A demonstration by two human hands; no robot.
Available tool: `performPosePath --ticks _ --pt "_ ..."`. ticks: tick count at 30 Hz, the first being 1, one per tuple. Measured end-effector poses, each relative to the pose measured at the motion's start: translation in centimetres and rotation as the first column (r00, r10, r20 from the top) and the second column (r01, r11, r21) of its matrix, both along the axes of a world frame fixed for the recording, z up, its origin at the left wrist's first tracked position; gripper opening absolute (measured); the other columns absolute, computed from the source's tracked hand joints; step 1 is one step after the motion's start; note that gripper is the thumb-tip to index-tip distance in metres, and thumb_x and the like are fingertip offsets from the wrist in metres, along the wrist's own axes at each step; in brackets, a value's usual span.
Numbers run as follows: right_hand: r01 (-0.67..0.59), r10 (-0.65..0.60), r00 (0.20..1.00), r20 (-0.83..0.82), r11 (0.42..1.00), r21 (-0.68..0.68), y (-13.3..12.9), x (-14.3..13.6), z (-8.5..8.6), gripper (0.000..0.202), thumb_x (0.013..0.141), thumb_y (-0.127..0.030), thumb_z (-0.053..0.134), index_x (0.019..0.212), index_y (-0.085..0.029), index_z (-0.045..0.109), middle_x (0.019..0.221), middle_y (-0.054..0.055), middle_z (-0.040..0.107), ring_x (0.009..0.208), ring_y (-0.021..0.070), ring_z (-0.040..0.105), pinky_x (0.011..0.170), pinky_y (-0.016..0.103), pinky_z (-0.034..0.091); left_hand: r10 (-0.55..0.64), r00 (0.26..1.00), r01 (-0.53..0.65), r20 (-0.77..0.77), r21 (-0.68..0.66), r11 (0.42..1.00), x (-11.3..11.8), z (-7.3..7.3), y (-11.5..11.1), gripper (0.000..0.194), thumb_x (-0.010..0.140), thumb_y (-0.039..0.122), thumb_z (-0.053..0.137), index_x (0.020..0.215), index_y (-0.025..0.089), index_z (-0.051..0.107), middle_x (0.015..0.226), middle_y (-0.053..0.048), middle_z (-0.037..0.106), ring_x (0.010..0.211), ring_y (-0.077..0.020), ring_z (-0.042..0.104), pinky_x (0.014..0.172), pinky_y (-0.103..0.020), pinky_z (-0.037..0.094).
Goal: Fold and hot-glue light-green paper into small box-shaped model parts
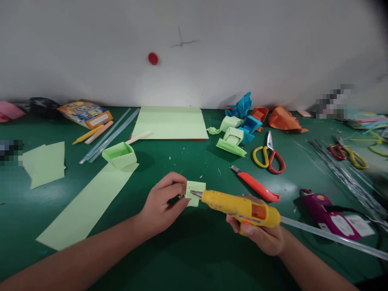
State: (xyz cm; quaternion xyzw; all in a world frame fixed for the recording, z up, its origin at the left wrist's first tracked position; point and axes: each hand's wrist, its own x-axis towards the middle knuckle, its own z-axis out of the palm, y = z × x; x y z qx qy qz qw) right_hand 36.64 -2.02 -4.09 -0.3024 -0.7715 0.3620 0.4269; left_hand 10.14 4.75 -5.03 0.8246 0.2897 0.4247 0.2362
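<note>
In the head view, the left hand (159, 202) is just left of the frame's centre, its fingers (176, 190) clamped on the left edge of a small green paper piece (195, 186). The right hand (266, 240), lower right of centre, has its fingers wrapped round the handle of a yellow glue gun (233, 204) — the nozzle reaches over the paper piece, though whether it touches is hard to tell. A clear glue stick (327, 235) runs from the gun's back to the right edge. On the green table (194, 250), a folded green paper box (119, 155) sits left of centre, by a long green strip (87, 206). Right of centre lie a red cutter (257, 186) and scissors (269, 155) — blades pointing up.
</note>
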Motion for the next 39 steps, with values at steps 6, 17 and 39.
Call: performPosePath --ticks 6,17,39 --pt "0.003 -0.003 1.0 0.007 1.0 0.009 -0.05 0.01 0.18 0.026 0.105 -0.038 0.046 0.107 -0.021 0.064 0.087 0.007 0.066 0.062 0.0163 0.062 0.05 0.027 0.05 0.018 1.0 -0.018 -0.009 -0.015 1.0 -0.01 0.03 -0.01 0.013 0.091 0.011 0.058 0.088 0.02 0.068 0.092 -0.003 0.062 0.078 -0.0136 0.063 0.066 -0.024 0.052" --pt "0.017 -0.018 1.0 0.011 0.999 0.045 0.33 -0.46 0.94 0.027 0.105 -0.039 0.045 0.1 -0.021 0.065 0.079 0.005 0.064 0.063 0.0165 0.06 0.051 0.027 0.047 0.02 0.999 -0.021 -0.025 -0.035 0.999 -0.12 0.15 0.01 0.013 0.093 0.014 0.057 0.087 0.019 0.068 0.092 -0.004 0.063 0.079 -0.0135 0.064 0.067 -0.023 0.053" --pt "0.026 -0.026 1.0 0.005 1.0 0.009 0.12 -0.25 0.63 0.028 0.104 -0.04 0.045 0.098 -0.021 0.064 0.078 0.004 0.062 0.062 0.0169 0.058 0.052 0.029 0.048 0.04 0.999 -0.04 0.001 -0.097 0.995 0.04 0.26 0.12 0.012 0.092 0.015 0.059 0.088 0.02 0.07 0.092 -0.004 0.065 0.077 -0.0139 0.065 0.063 -0.023 0.053"
